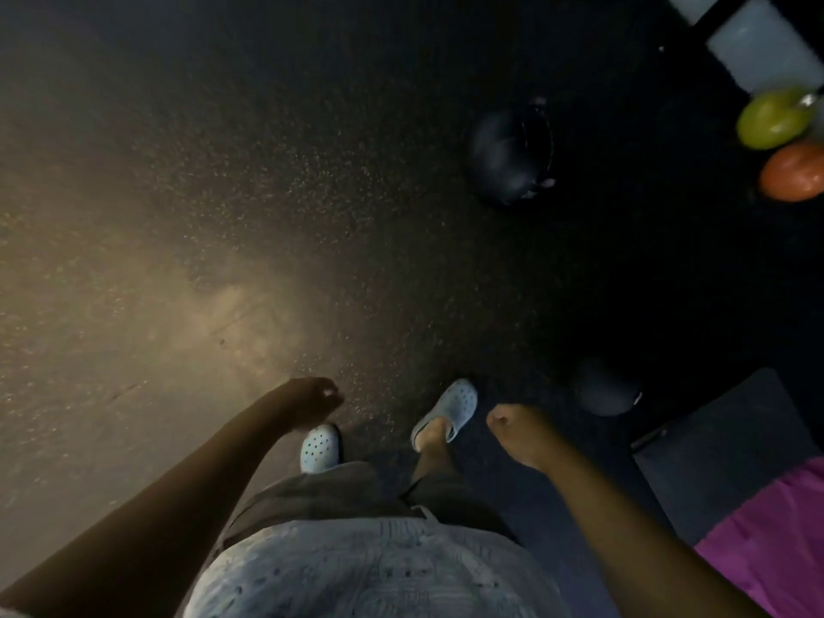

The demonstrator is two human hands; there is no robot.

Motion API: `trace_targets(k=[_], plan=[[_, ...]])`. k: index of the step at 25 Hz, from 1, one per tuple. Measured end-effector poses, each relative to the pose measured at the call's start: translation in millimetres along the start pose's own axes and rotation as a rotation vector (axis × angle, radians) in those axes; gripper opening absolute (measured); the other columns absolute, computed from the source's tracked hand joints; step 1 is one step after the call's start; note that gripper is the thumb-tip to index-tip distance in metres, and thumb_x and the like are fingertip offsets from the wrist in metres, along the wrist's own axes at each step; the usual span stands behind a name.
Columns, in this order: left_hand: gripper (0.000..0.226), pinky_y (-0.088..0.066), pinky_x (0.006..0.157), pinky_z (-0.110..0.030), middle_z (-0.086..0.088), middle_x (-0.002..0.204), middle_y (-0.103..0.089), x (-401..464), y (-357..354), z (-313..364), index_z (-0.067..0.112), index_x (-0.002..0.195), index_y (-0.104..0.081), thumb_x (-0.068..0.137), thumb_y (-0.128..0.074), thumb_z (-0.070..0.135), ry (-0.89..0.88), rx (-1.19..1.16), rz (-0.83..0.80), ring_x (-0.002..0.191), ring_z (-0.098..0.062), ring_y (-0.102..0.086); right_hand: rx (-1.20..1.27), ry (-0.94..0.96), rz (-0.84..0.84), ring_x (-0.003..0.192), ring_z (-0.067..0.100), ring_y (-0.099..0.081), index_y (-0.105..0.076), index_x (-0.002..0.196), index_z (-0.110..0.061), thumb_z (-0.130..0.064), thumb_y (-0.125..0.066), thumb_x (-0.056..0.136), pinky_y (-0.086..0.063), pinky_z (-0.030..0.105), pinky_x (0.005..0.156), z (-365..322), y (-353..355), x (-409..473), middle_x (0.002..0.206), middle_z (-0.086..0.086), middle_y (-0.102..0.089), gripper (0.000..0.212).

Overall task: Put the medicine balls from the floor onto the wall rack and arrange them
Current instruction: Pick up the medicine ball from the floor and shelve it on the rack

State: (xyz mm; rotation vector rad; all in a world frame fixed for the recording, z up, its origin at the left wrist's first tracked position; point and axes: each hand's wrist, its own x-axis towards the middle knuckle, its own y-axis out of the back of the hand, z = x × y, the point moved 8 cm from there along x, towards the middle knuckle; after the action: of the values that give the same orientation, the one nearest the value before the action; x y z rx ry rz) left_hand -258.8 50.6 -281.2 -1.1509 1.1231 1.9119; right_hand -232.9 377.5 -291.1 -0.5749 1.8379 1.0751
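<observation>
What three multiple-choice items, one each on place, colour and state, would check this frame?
1. Where is the large dark ball?
A. on the floor
B. in the left hand
C. on a chair

2. What colour is the ball just above the orange ball?
A. blue
B. yellow-green
C. white

3. What do the left hand and right hand hold?
A. one ball each
B. a rope
C. nothing

A: it rests on dark flooring. B: its surface shows yellow-green. C: both hands are empty.
</observation>
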Motion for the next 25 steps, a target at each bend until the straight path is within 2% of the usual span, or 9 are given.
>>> trace_targets(k=[3, 6, 8, 10, 13, 18, 19, 21, 25], plan=[[0.043, -0.045, 0.111, -0.036, -0.012, 0.151, -0.060, 23.5, 25.1, 64.8, 0.015, 0.149, -0.055, 0.111, -0.046, 0.033, 0.027, -0.022, 0.039, 0.136, -0.026, -0.058, -0.088, 0.053, 0.026, 0.112, 0.032, -0.066, -0.071, 0.124, -0.008, -0.026, -0.044, 0.110, -0.049, 0.034, 0.088, -2.2, 94.0, 41.8, 0.126, 0.016, -0.071, 0.036], [0.038, -0.042, 0.098, -0.027, -0.009, 0.148, -0.061, 49.4, 47.1, 125.9, 0.015, 0.142, -0.063, 0.111, -0.048, 0.031, 0.007, -0.036, 0.083, 0.131, -0.024, -0.059, -0.168, 0.063, 0.033, 0.108, 0.032, -0.067, -0.070, 0.120, -0.009, -0.030, -0.043, 0.109, -0.057, 0.043, 0.095, -0.5, 168.5, 72.3, 0.121, 0.014, -0.070, 0.036], [0.036, -0.040, 0.095, -0.025, -0.007, 0.147, -0.063, 71.9, 69.0, 170.6, 0.018, 0.140, -0.066, 0.110, -0.049, 0.031, -0.003, -0.050, 0.104, 0.128, -0.022, -0.060, -0.212, 0.071, 0.017, 0.096, 0.027, -0.067, -0.069, 0.108, -0.006, -0.032, -0.043, 0.109, -0.057, 0.041, 0.088, -2.3, 216.5, 102.8, 0.107, 0.011, -0.069, 0.036], [0.036, -0.044, 0.102, -0.027, -0.004, 0.147, -0.063, 106.6, 94.1, 217.6, 0.021, 0.139, -0.065, 0.110, -0.049, 0.033, -0.050, -0.005, 0.087, 0.129, -0.020, -0.060, -0.243, 0.081, 0.002, 0.081, 0.021, -0.060, -0.062, 0.095, -0.007, -0.033, -0.042, 0.109, -0.050, 0.035, 0.079, -10.5, 262.3, 138.2, 0.093, 0.006, -0.063, 0.036], [0.034, -0.045, 0.109, -0.031, -0.004, 0.146, -0.063, 164.4, 139.3, 277.7, 0.021, 0.139, -0.064, 0.109, -0.051, 0.030, -0.084, 0.029, 0.059, 0.132, -0.020, -0.059, -0.276, 0.088, 0.000, 0.086, 0.021, -0.059, -0.068, 0.107, -0.010, -0.035, -0.041, 0.109, -0.047, 0.032, 0.076, -30.3, 329.2, 189.4, 0.101, 0.007, -0.066, 0.037], [0.040, -0.043, 0.091, -0.021, -0.006, 0.147, -0.060, 260.4, 241.9, 370.0, 0.018, 0.147, -0.057, 0.108, -0.055, 0.027, 0.003, -0.104, 0.045, 0.123, -0.016, -0.059, -0.277, 0.078, 0.019, 0.094, 0.028, -0.067, -0.068, 0.109, -0.009, -0.032, -0.042, 0.109, -0.054, 0.038, 0.080, -64.9, 465.6, 276.9, 0.108, 0.011, -0.070, 0.035], [0.042, -0.047, 0.093, -0.023, -0.008, 0.150, -0.059, 275.7, 259.2, 384.3, 0.016, 0.150, -0.055, 0.109, -0.052, 0.028, 0.021, -0.103, 0.060, 0.124, -0.018, -0.060, -0.272, 0.083, 0.027, 0.094, 0.029, -0.067, -0.068, 0.108, -0.009, -0.031, -0.042, 0.109, -0.052, 0.038, 0.077, -69.7, 490.8, 294.1, 0.107, 0.011, -0.070, 0.034], [0.044, -0.050, 0.109, -0.037, -0.010, 0.153, -0.058, 298.9, 285.6, 406.9, 0.018, 0.150, -0.055, 0.110, -0.048, 0.033, 0.040, -0.034, 0.108, 0.133, -0.025, -0.060, -0.285, 0.084, 0.051, 0.097, 0.030, -0.067, -0.067, 0.109, -0.009, -0.029, -0.040, 0.109, -0.049, 0.036, 0.075, -77.0, 531.0, 322.6, 0.110, 0.013, -0.070, 0.034], [0.041, -0.053, 0.107, -0.045, -0.010, 0.146, -0.065, 360.2, 308.5, 439.8, 0.020, 0.145, -0.058, 0.108, -0.049, 0.035, 0.156, -0.104, 0.158, 0.129, -0.030, -0.064, -0.370, 0.085, 0.039, 0.111, 0.032, -0.066, -0.066, 0.127, -0.007, -0.026, -0.038, 0.111, -0.049, 0.035, 0.080, -76.2, 592.8, 403.5, 0.128, 0.014, -0.067, 0.038]])
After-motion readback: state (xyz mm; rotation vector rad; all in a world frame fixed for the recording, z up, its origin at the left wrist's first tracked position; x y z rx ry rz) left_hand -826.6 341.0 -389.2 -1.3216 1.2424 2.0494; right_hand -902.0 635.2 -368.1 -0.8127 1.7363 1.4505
